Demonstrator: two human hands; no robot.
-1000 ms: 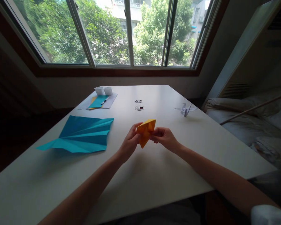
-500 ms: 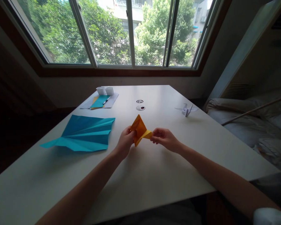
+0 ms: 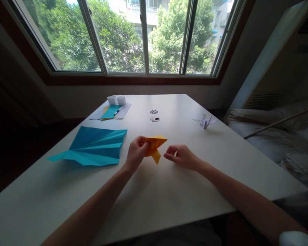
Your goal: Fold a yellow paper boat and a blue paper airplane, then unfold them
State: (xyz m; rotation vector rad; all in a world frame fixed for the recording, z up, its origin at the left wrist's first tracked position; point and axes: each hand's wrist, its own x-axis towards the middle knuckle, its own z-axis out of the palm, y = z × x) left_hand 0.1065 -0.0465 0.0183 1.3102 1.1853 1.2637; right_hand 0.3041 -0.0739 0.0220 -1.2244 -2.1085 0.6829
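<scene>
Bright daylight from the window (image 3: 143,37), dim room corners, wide-angle edge bending.

**White tabletop and what is lying on it**

A white tabletop (image 3: 169,191) is stretching toward the window; a creased blue sheet (image 3: 92,147) is lying flat near its left edge; papers with a pen (image 3: 112,112) and two small white boxes (image 3: 116,100) are sitting at the far left corner; a white paper crane (image 3: 204,121) is standing near the right edge; two round ports (image 3: 154,115) are showing mid-table.

My left hand (image 3: 136,154) is pinching with curled fingers; my right hand (image 3: 182,158) is hovering nearby, fingers loosely bent.
</scene>
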